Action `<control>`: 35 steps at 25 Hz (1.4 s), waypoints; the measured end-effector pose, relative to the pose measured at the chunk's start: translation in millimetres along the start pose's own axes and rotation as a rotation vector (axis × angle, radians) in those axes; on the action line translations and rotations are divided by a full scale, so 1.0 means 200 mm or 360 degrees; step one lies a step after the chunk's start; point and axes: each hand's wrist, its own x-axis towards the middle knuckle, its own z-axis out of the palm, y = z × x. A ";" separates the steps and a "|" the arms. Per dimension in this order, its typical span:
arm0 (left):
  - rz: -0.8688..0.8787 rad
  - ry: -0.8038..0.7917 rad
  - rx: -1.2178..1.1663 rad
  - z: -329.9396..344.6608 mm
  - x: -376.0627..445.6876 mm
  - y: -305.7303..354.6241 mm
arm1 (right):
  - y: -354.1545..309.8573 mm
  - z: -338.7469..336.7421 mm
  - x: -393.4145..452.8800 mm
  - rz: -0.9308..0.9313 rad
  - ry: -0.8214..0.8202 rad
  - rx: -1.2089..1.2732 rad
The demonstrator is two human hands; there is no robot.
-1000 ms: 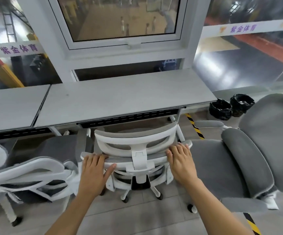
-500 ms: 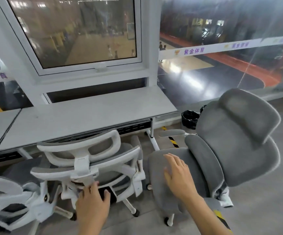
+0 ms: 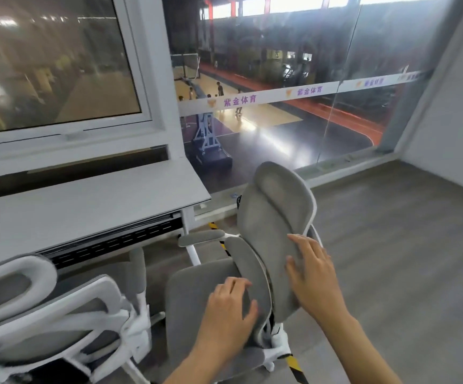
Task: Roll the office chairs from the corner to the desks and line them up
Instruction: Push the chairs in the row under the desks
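A grey padded office chair point(image 3: 272, 217) stands right of the grey desk point(image 3: 86, 206), its seat turned toward the desk and its backrest toward me. My left hand point(image 3: 229, 309) rests on the lower lumbar pad of that backrest. My right hand point(image 3: 312, 275) lies flat on the backrest's right edge, fingers spread. A white-framed mesh chair point(image 3: 47, 314) sits at the lower left, pushed in under the desk.
A glass wall point(image 3: 280, 92) with a white banner strip runs behind the desk and chair. Grey floor point(image 3: 405, 245) stretches to the right up to a grey side wall point(image 3: 452, 115). Yellow-black tape point(image 3: 294, 367) marks the floor under the grey chair.
Both hands left the white mesh chair and moved right onto the grey chair's backrest. My view swung right and up. The grey chair's back has turned toward me.
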 end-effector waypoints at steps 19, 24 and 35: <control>-0.1019 -0.0271 0.0161 1.14 0.62 0.85 | 1.35 -0.48 0.61 -0.0116 -0.0653 0.0101; -0.0944 -0.0465 -0.0067 1.09 0.17 0.87 | 1.47 -0.39 0.63 -0.0145 -0.0778 0.0048; -0.0952 0.0372 0.0712 1.10 -0.93 0.99 | 1.39 -0.34 -0.09 -0.0313 -0.0501 0.0224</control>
